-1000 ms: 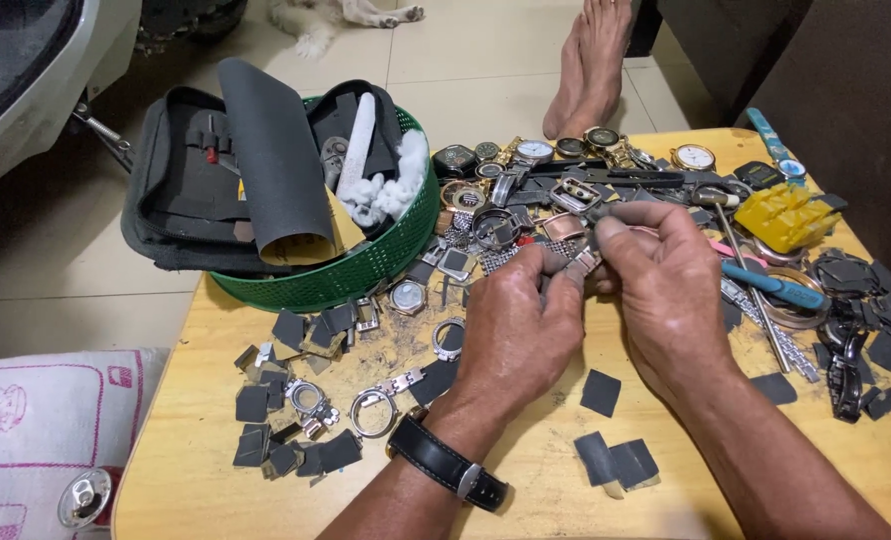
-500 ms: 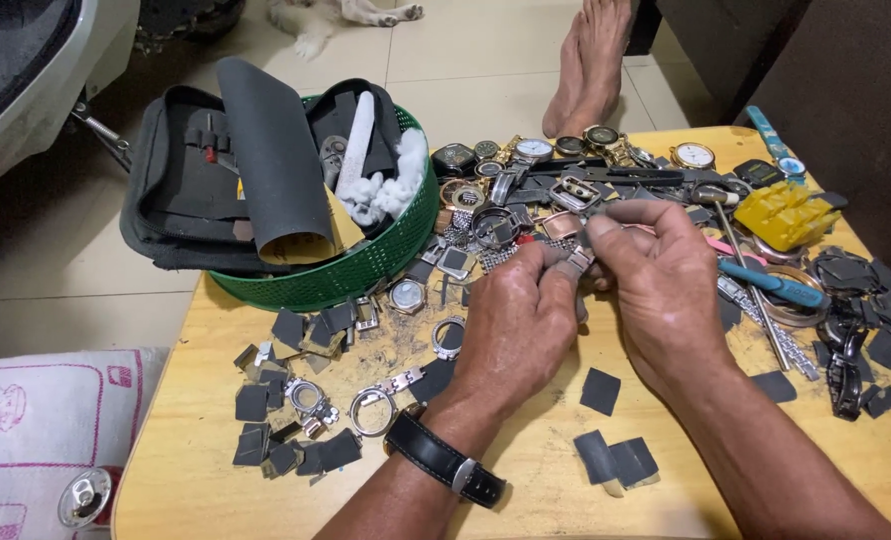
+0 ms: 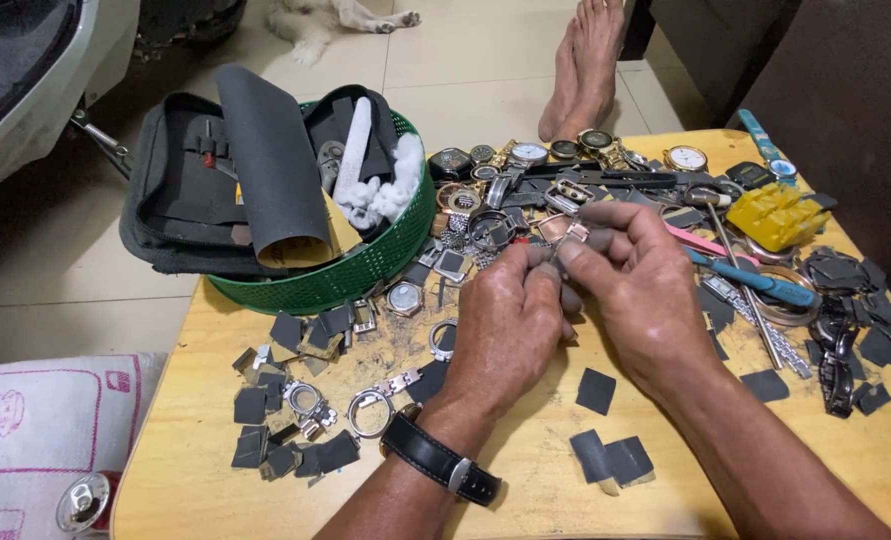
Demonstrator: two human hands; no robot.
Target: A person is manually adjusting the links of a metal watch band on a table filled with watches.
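My left hand, with a black watch strap on its wrist, and my right hand meet over the middle of a wooden table. Both pinch one small metal watch part between their fingertips; most of it is hidden by the fingers. Beyond the fingertips lies a heap of watch cases and metal bracelets. Small dark sandpaper squares lie just below my hands.
A green plastic basket at the back left holds a black pouch, rolled sandpaper and white cloth. Sandpaper scraps and watch cases litter the left side. A yellow box, blue-handled tool and dark pieces lie right. Someone's bare foot rests beyond.
Both hands stayed together over the same spot; the fingers shifted slightly around the small part. Nothing else on the table moved.
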